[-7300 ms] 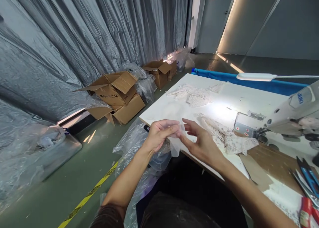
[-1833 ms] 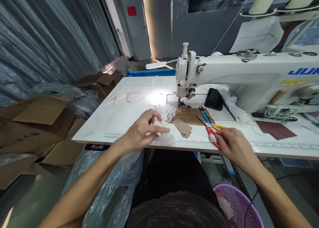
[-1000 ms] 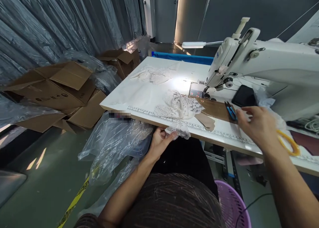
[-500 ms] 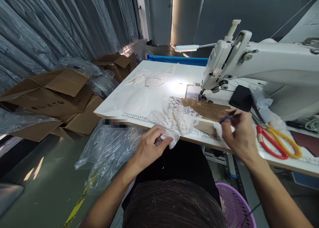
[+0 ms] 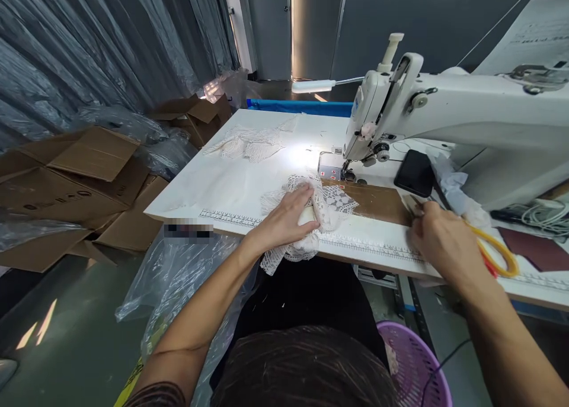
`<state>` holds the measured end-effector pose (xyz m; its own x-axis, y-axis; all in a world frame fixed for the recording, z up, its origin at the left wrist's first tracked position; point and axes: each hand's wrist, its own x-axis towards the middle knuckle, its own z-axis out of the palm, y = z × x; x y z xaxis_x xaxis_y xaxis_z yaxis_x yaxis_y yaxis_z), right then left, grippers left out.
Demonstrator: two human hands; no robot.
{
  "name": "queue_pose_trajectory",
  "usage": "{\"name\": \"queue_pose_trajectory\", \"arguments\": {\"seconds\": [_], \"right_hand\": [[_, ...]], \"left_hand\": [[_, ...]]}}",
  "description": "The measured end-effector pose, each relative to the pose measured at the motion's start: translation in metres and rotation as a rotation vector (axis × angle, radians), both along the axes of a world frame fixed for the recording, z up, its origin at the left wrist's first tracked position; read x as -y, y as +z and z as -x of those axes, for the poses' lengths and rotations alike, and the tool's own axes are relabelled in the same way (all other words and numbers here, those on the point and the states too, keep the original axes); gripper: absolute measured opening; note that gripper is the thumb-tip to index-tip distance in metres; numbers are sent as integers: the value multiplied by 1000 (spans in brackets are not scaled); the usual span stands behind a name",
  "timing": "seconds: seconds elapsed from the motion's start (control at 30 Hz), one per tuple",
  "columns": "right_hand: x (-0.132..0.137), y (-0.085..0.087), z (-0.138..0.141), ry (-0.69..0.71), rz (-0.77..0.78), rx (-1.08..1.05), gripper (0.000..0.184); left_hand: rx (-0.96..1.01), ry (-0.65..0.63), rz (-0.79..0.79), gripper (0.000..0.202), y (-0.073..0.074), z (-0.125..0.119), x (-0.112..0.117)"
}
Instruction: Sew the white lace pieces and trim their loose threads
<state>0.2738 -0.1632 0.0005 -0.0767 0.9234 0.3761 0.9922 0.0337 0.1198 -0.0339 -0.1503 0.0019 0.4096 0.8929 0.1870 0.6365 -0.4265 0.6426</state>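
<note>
White lace fabric lies bunched at the front of the sewing table, with one end hanging over the edge. My left hand is closed on the bunch, thumb and fingers curved around it. To the right, my right hand holds small thread snips, blades pointing up and left; most of the tool is hidden in the fist. A brown flat strip runs between the lace and the snips. Behind the lace stands the sewing machine, its needle area lit.
More lace lies on the table's far left. Scissors with yellow and red handles, a black phone and a maroon piece are at the right. Below are a purple basket and, leftward, cardboard boxes.
My left hand has moved up and right from the table edge onto the lace. My right hand has lowered with the snips, now covering part of the scissors. The view has shifted slightly right.
</note>
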Motion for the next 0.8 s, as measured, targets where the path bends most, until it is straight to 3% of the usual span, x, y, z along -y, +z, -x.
{"name": "queue_pose_trajectory", "arguments": {"seconds": [0.1,0.17,0.23,0.3,0.37,0.43,0.5,0.67,0.73,0.8], "right_hand": [[14,9,9,109,-196,-191,27],[31,8,37,310,-199,-406,25],[48,1,72,512,-115,-508,17],[60,-10,102,552,-48,-427,19],[65,-21,118,546,33,-294,19],[65,-27,118,534,92,-234,15],[64,-26,107,542,129,-326,18],[74,-9,76,463,365,-979,16],[81,-8,74,403,458,-1178,21],[87,-13,76,383,526,-1322,26]], "left_hand": [[59,-141,-8,84,4,6,-1],[76,-143,-48,73,8,11,0],[53,2,-113,52,11,16,-1],[-20,199,-156,40,10,22,-3],[-118,276,-153,38,6,28,-9],[-167,229,-129,37,0,32,-17],[-152,186,-114,36,-5,34,-29],[-170,184,-159,45,-7,19,-64],[-156,165,-265,52,-3,11,-65],[-101,169,-402,48,-1,4,-50]]}}
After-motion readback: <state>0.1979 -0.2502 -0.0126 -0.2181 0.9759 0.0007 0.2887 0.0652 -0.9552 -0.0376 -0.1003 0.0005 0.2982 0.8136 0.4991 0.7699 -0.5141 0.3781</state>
